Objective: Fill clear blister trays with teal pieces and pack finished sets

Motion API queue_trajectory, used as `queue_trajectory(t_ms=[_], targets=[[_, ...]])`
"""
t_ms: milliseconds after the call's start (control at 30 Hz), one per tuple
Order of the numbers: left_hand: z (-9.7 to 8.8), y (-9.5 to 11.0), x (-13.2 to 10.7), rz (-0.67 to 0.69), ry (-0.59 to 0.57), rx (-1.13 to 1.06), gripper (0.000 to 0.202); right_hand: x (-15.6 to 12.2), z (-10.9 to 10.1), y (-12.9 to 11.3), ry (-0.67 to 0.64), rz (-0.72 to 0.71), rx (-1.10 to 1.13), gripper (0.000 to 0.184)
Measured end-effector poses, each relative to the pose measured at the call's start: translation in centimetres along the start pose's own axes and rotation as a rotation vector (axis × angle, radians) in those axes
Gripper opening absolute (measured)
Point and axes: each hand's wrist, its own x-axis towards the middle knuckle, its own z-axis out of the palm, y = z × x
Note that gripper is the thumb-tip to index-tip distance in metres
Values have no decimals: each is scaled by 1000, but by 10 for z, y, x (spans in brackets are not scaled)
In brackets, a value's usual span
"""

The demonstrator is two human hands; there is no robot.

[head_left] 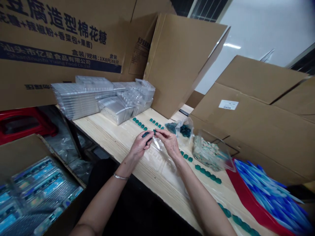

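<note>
My left hand [139, 146] is shut on a small dark teal plastic piece [145, 135], which its fingers partly hide. My right hand [168, 141] pinches a tiny teal piece [154, 131] at its fingertips, close to the left hand's fingers. Below both hands, a clear plastic blister tray [159, 160] lies on the pale wooden table [118, 141]. Short rows of teal pieces [205, 173] stand on the wood on either side. Just beyond my right hand sits a clear bag of teal pieces [179, 129].
A clear bag of mixed pieces [209, 154] stands to the right. Stacked clear trays [83, 98] fill the table's far left. A red tray of blue items [261, 196] lies right, an open carton of blue-printed packs [36, 186] lower left, and cardboard boxes [248, 131] rise behind.
</note>
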Motion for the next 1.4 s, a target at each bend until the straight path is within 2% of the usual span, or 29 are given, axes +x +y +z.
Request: queue_trajectory(t_ms=[133,233,400,633,833,1000,1067,1167,1233,1300,1400], targets=[[-1,11,-2,-25,3,-49,33,14,-14,12,2,-169,-226,17],[-7,21,0,-26,51,-98,31,25,-23,31,-107,-232,-513,16],[-14,28,5,-74,55,-188,26,35,-19,55,-222,-202,-869,22],[-16,26,7,-126,29,-263,22,43,-8,63,-350,-116,-1134,25],[-17,25,9,-169,21,-350,18,39,-4,65,-360,-95,-1164,26],[-13,23,8,-224,39,-510,26,29,-3,53,-368,-155,-1158,25],[-13,21,9,-236,99,-582,25,22,-3,41,-272,-226,-1038,26],[-15,18,11,-218,232,-643,21,5,3,14,-110,-287,-724,19],[-17,16,13,-182,274,-644,20,-8,12,-3,-126,-290,-585,18],[-18,13,16,-141,266,-626,20,-20,24,-12,-186,-315,-533,17],[-19,9,18,-107,241,-575,13,-29,41,-11,-202,-348,-507,18]])
